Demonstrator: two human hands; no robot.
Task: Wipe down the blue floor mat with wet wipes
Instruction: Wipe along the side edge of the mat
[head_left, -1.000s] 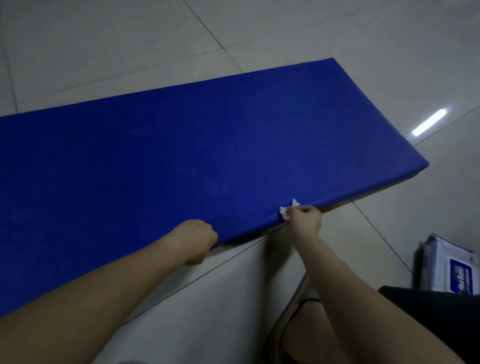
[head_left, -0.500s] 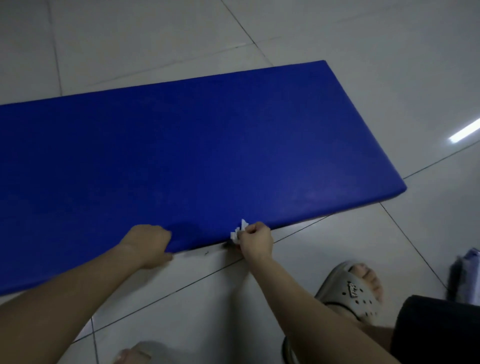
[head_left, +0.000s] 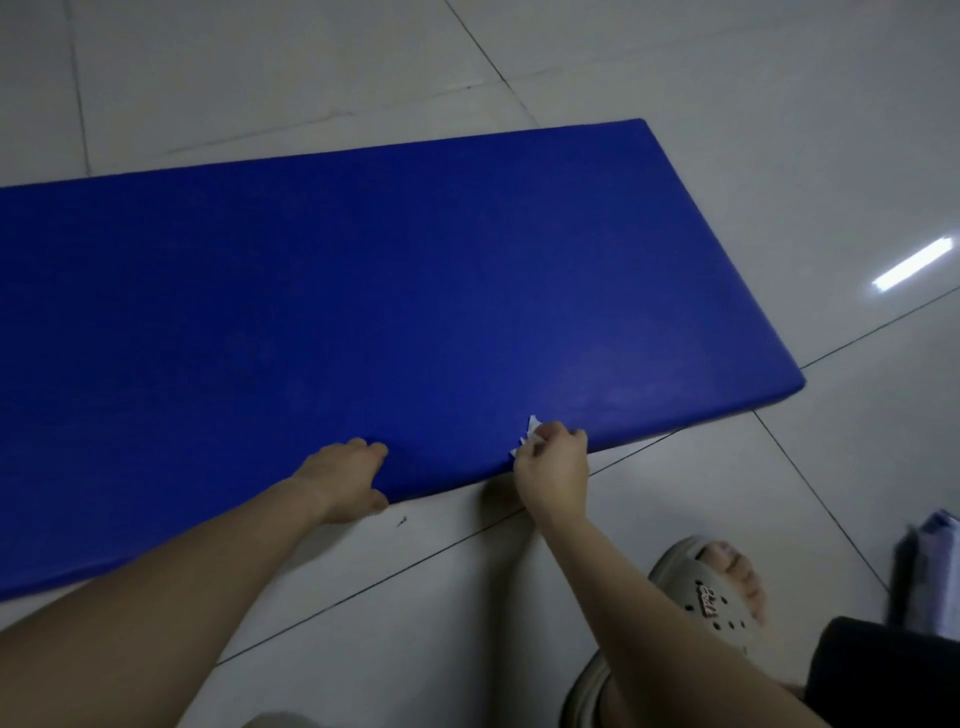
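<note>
Mat (head_left: 363, 312): blue, smooth, padded slab with rounded edges and corners, lying flat on the pale tiled floor (head_left: 727, 130) and running from the left edge of view to a far-right corner. Left hand (head_left: 345, 480): forearm extended from the near left, fingers curled over the top of the mat's near edge, thumb below it on the floor side, gripping that edge. Right hand (head_left: 553, 467): forearm extended from the near right, fingers curled tight round a crumpled white wipe (head_left: 530, 431), knuckles up, held against the mat's near edge just right of the left hand; a ragged point of wipe sticks out above the fingers. Tiles are glossy with dark grout lines and carry a bright strip reflection (head_left: 911, 270) at right. A grey perforated sandal (head_left: 711, 597) stands near right; a blurred bluish pack (head_left: 930, 571) lies at the right edge.
</note>
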